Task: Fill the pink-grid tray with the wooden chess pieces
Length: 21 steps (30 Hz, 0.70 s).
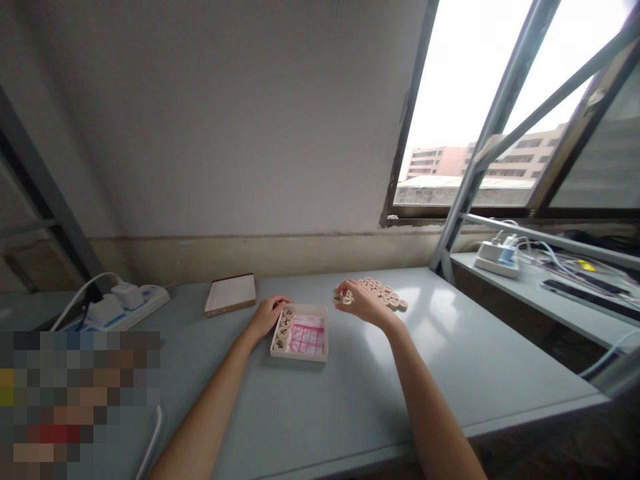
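Head view: right hand [363, 301] pinched wooden discs [343, 299] beside the loose pile [387, 295], just right of the white box [320, 355]. Left hand [269, 313], curled, grip unclear, touched its left rim; a lid [231, 293] lay far-left.

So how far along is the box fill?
Done: one column of pieces sits along the left side of the box. In hand: the right hand pinches a piece beside the loose pile; the left hand rests at the box's left edge. To do: most of the pink grid is bare, the pile is unpacked, the lid lies apart.
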Each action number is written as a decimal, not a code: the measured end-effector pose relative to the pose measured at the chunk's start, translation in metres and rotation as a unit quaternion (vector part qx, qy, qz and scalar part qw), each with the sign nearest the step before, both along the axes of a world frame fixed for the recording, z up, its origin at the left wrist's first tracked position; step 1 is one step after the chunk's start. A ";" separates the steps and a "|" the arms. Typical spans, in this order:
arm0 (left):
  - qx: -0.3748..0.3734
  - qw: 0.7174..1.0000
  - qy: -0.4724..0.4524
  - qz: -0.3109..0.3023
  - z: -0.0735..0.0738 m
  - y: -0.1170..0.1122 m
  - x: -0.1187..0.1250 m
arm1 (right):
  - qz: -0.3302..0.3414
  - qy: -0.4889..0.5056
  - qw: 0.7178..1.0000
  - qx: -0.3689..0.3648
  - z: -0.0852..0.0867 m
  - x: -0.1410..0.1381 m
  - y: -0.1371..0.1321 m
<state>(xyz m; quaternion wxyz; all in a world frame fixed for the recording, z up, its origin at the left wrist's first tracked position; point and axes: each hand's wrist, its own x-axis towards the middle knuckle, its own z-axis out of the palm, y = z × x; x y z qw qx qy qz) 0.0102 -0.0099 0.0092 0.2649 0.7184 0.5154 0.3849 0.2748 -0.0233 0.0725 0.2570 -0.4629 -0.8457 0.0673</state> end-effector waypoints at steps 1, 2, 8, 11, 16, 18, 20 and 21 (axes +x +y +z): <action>-0.004 1.000 -0.002 0.000 0.000 0.000 -0.001 | -0.021 -0.033 0.999 -0.005 -0.002 0.007 0.001; -0.007 1.000 -0.004 0.001 0.000 0.000 -0.001 | -0.039 -0.068 0.997 -0.016 -0.005 0.013 0.003; -0.006 1.000 -0.004 -0.002 0.001 0.000 0.000 | -0.123 -0.158 0.977 -0.074 -0.020 0.024 0.009; -0.002 1.000 -0.003 -0.001 0.002 -0.001 0.000 | -0.149 -0.157 0.974 -0.063 -0.022 0.025 0.012; -0.015 1.000 -0.010 0.002 0.003 -0.003 0.000 | -0.126 -0.130 0.980 -0.087 -0.020 0.022 0.013; -0.030 0.999 -0.022 -0.004 0.004 -0.003 0.000 | -0.087 -0.090 0.989 -0.077 -0.017 0.012 0.010; -0.045 0.998 -0.039 -0.023 0.006 -0.004 -0.001 | -0.034 -0.048 0.998 -0.039 -0.015 -0.005 0.004; -0.053 0.997 -0.048 -0.037 0.007 -0.005 0.000 | -0.004 -0.036 0.999 -0.018 -0.014 -0.016 0.000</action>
